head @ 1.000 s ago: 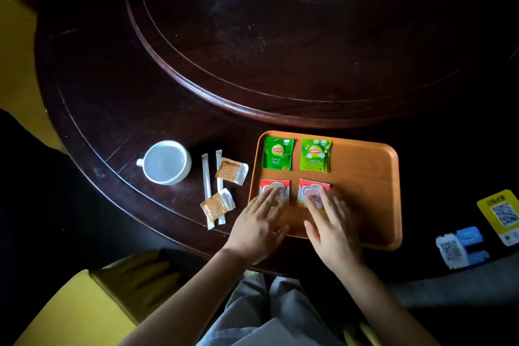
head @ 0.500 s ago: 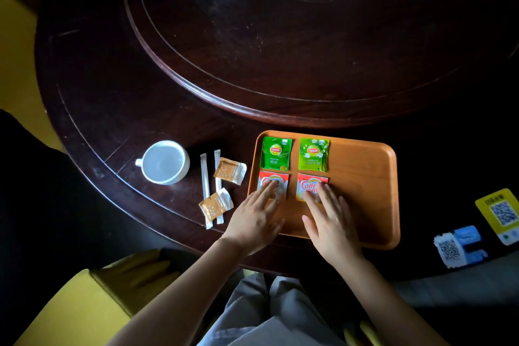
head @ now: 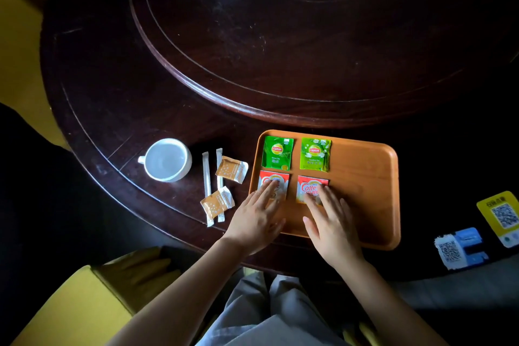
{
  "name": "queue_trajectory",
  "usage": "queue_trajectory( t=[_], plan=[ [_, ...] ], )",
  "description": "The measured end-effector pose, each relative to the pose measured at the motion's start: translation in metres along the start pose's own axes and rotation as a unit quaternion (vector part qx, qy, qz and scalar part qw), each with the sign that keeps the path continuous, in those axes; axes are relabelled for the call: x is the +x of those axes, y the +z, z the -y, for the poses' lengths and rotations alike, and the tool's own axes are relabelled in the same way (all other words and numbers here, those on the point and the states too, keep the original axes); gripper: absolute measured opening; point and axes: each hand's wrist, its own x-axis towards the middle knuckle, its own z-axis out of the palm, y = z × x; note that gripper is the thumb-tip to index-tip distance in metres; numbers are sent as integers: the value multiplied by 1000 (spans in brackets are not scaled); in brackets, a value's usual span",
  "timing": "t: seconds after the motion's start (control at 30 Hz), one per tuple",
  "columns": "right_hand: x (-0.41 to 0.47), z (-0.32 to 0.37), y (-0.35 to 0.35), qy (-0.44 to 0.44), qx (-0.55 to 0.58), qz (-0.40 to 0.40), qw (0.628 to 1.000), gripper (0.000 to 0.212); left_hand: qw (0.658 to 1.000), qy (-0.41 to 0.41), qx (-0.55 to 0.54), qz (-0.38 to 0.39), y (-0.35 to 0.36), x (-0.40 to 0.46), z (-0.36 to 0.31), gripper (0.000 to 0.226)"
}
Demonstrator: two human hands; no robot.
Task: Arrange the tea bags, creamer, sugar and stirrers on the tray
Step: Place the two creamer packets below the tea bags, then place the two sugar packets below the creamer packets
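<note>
Nudge creamers (head: 312, 187) square under tea bags (head: 277, 152), lower left of tray (head: 365, 177); fingers (head: 269, 187) flat, spread, gripping nothing.

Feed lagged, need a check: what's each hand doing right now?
Left hand: open, flat, fingertips pressing the left creamer packet on the tray.
Right hand: open, flat, fingertips on the right creamer packet.

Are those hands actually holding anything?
Nothing is gripped. The left hand and right hand lie flat, fingertips pressing on two red creamer packets on the tray.
</note>
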Motion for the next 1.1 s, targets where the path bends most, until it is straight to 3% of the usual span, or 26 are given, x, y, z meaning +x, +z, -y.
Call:
queue_trajectory(
  t=[0.17, 0.3, 0.4, 0.53, 0.7, 0.93, 1.1],
  plan=[
    [9, 8, -4, -11, 11, -63, 998, 44, 996, 1, -38, -86, -14, -12, 5, 44],
    [39, 38, -7, -62, 30, -74, 995, 46, 975, -103, -50, -189, -25, -39, 31, 32],
    [67, 69, -5, -115, 36, -44, 992, 46, 976, -144, -13, -162, -26, -59, 50, 41],
    [94, 105, 4, -184, 15, 6, 983, 47, 982, -141, 22, -126, -28, -74, 64, 40],
    [110, 122, 13, -185, -9, 62, 981, 36, 981, -137, 17, -137, -28, -70, 64, 34],
    [119, 123, 21, -167, -8, 73, 983, 18, 975, -156, -6, -156, -28, -62, 65, 22],
    [120, 123, 19, -147, 63, 10, 987, 6, 964, -201, -61, -162, -31, -62, 66, 18]
  ],
)
